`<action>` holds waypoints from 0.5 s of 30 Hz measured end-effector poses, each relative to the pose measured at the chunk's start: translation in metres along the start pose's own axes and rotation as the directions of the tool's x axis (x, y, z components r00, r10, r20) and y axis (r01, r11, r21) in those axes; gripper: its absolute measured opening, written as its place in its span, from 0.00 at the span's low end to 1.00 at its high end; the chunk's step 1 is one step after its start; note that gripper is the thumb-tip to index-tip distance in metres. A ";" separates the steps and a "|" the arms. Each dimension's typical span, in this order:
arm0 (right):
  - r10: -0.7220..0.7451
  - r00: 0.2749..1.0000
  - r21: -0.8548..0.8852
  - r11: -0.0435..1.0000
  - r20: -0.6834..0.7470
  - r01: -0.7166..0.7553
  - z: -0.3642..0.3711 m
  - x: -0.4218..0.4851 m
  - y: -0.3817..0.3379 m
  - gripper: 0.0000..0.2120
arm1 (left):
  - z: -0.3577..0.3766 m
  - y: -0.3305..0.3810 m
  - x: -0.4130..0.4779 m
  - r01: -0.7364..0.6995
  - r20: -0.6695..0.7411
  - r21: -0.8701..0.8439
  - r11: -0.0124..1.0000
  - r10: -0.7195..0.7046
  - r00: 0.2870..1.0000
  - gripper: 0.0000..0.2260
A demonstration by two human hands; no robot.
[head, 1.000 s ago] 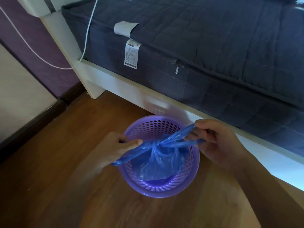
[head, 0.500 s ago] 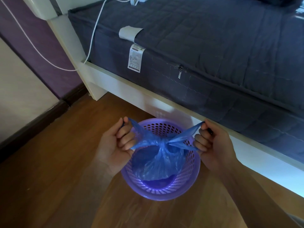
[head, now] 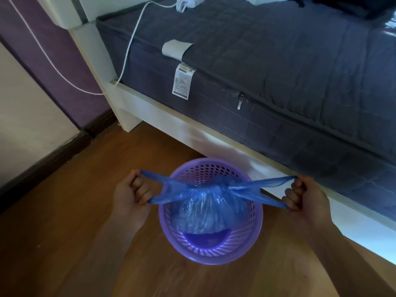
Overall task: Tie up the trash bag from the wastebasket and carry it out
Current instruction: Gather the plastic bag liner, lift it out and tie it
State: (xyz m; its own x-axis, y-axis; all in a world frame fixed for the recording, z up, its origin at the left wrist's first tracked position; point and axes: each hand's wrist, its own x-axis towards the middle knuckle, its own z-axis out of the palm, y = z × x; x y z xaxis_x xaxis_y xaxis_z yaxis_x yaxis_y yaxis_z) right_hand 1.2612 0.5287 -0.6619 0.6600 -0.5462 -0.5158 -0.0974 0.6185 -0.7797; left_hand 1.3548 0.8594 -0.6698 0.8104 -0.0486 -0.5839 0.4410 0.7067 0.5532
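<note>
A blue plastic trash bag [head: 205, 206] hangs inside a round purple perforated wastebasket [head: 255, 224] on the wooden floor. The bag's neck is gathered and its two handle loops stretch out sideways over the rim. My left hand [head: 130, 198] grips the left loop, to the left of the basket. My right hand [head: 304, 198] grips the right loop, to the right of the basket. Both loops are pulled taut and roughly level.
A bed with a dark grey quilted mattress [head: 278, 67] and a white frame [head: 171, 121] stands just behind the basket. A white cable [head: 128, 50] runs from a charger [head: 189, 3] on the mattress down to the wall. Dark skirting [head: 42, 166] lines the left wall.
My hands have moved much farther apart, pulling the bag's two loops outward and tight. The bag's neck has closed up over the basket.
</note>
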 end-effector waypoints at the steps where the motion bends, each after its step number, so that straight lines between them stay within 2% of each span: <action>1: -0.008 0.999 0.013 1.000 0.037 0.008 0.004 -0.002 -0.001 0.16 | 0.006 -0.002 -0.003 -0.040 0.038 0.060 0.997 0.038 0.999 0.16; 3: -0.033 0.988 0.003 0.999 0.151 0.033 0.014 -0.007 0.000 0.16 | 0.018 -0.005 -0.008 -0.116 0.115 0.169 0.979 0.097 0.989 0.16; 6: -0.123 0.958 -0.163 0.972 0.257 0.169 0.029 -0.017 0.011 0.15 | 0.033 -0.017 -0.016 -0.229 0.171 0.352 0.908 0.178 0.969 0.14; 8: -0.173 0.947 -0.263 0.933 0.271 0.246 0.041 -0.026 0.017 0.12 | 0.045 -0.029 -0.024 -0.305 0.215 0.452 0.838 0.230 0.949 0.13; 12: -0.163 0.941 -0.298 0.920 0.297 0.254 0.069 -0.045 0.024 0.14 | 0.072 -0.049 -0.038 -0.410 0.298 0.518 0.750 0.291 0.909 0.12; 15: -0.246 0.921 -0.408 0.840 0.300 0.358 0.078 -0.049 0.034 0.07 | 0.086 -0.057 -0.041 -0.451 0.320 0.566 0.690 0.320 0.892 0.12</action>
State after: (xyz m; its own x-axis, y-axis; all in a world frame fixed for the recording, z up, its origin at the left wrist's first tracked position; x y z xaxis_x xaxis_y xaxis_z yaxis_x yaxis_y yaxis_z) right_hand 1.2840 0.6207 -0.6359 0.8559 -0.4861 -0.1765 -0.1497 0.0938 -0.9843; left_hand 1.3299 0.7606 -0.6259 0.9872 -0.0430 -0.1533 0.1572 0.1101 0.9814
